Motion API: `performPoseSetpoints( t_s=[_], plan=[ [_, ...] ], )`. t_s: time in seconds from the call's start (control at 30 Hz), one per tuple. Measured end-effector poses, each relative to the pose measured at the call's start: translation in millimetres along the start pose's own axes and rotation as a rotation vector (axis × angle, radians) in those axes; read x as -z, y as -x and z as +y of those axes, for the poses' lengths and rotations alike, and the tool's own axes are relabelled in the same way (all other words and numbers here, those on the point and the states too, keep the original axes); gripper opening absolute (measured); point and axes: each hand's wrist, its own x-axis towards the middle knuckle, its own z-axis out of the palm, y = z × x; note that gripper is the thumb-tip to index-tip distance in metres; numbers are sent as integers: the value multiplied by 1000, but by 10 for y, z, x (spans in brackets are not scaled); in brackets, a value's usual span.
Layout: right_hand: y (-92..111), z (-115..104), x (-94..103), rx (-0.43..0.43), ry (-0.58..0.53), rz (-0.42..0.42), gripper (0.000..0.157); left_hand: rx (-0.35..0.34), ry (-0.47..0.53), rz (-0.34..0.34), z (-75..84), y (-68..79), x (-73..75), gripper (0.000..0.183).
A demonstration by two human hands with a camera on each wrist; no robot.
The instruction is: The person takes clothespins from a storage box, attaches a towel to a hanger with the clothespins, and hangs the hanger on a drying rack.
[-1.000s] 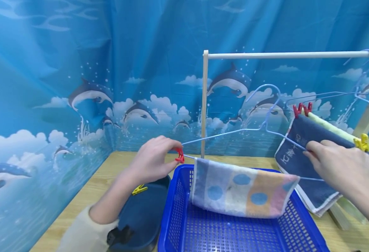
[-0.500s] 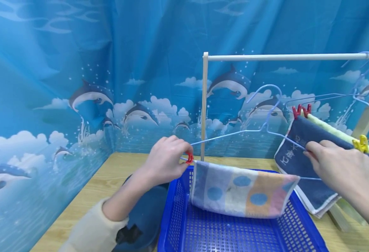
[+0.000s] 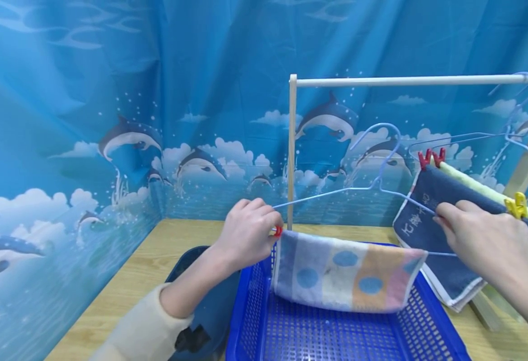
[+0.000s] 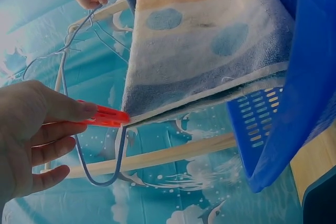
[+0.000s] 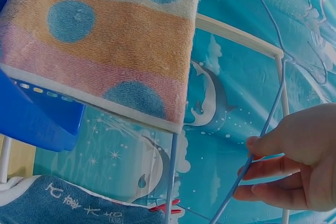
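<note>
My left hand [image 3: 251, 233] pinches a red clothespin [image 4: 105, 116] whose tip sits right at the upper left corner of a folded towel [image 3: 345, 273]. That towel, striped in pastel colours with blue dots, is draped over the lower bar of a light-blue wire hanger [image 3: 322, 194]. With thumb and fingers my right hand [image 5: 294, 161] grips the hanger's right sloping arm. The hanger's hook [image 3: 383, 125] points up and is off the rail. Most of the clothespin is hidden behind my left fingers in the head view.
Below the towel stands a blue plastic basket [image 3: 250, 301]; left of it is a dark teal tub [image 3: 218, 291]. A rack with a white rail [image 3: 403, 80] spans the back right. A navy towel [image 3: 430, 220] hangs there with red clothespins [image 3: 431, 158] and a yellow clothespin [image 3: 518, 204].
My left hand has moved right along the hanger with the red clothespin, up to the towel's corner. My right hand stays in place on the hanger.
</note>
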Motion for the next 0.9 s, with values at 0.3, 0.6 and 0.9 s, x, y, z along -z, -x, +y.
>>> performPoseSetpoints(
  t_s=[0.3, 0.6, 0.9],
  plan=[
    [30, 12, 10, 13, -3, 52, 10, 10, -6, -48, 45, -51, 0, 10],
    [25, 1, 30, -20, 4, 14, 10, -56, -136, 26, 81, -26, -102, 6],
    [33, 13, 18, -18, -6, 19, 14, -83, -187, 63, 90, -11, -181, 4]
  ],
)
